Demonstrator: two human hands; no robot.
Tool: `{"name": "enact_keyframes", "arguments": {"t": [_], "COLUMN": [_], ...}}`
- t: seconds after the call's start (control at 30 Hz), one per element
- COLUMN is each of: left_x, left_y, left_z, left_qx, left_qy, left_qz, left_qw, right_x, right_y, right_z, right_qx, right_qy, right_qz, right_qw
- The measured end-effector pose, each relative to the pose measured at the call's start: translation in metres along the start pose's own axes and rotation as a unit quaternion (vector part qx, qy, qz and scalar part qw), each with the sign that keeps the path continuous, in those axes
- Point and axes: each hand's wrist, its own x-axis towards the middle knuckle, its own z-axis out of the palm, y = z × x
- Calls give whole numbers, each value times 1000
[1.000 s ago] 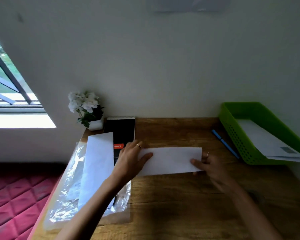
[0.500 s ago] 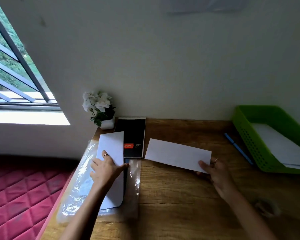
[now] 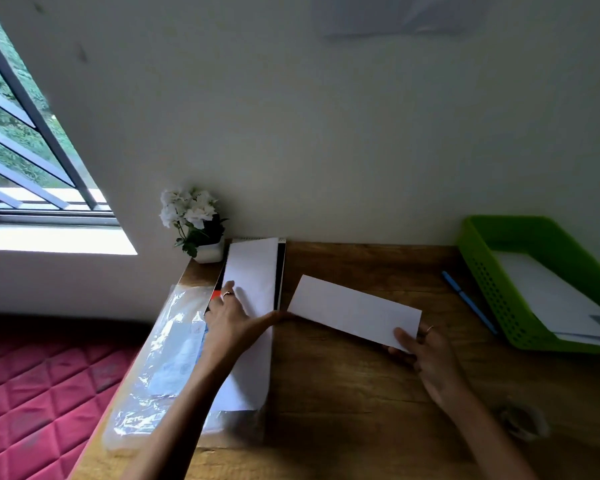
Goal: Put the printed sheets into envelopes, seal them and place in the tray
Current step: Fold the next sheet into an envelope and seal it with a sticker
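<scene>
While the right hand [image 3: 426,355] pinches a flat envelope [image 3: 355,311], the left hand [image 3: 231,320] rests open-fingered on smooth paper [image 3: 253,278]

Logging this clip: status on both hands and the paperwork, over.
Left hand flat on white sheet over the notebook. Right hand pinching folded sheet. Green tray already holds envelopes. Nothing in the way.

Envelope [image 3: 354,315] between left hand [image 3: 232,323] and right hand [image 3: 426,355]; sheet [image 3: 253,282] under left hand; tray [image 3: 482,268], pen [image 3: 468,303] right of right hand.
</scene>
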Motion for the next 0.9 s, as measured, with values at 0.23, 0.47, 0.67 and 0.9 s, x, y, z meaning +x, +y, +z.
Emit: {"name": "enact_keyframes", "arguments": {"t": [0.23,0.47,0.67,0.9], "left_x": [-8,4,15,19], "left_y": [51,74,78,83], "left_z": [29,59,71,73], "left_qx": [-293,-366,-408,-504], "left_qy": [-161,-164,-187,-246], "left_qz": [-89,-109,-168,-206], "left_qw": [938,910,878,802], "right_x": [1,-1,-2,-5], "right_y": [7,9,10,10], "right_z": [-4,-5,-7,-9], "right_qx": [39,64,77,66], "right_qy": [17,18,28,41], "right_qz": [-20,-37,-44,-54], "right_qw": [999,997,996,995]}}
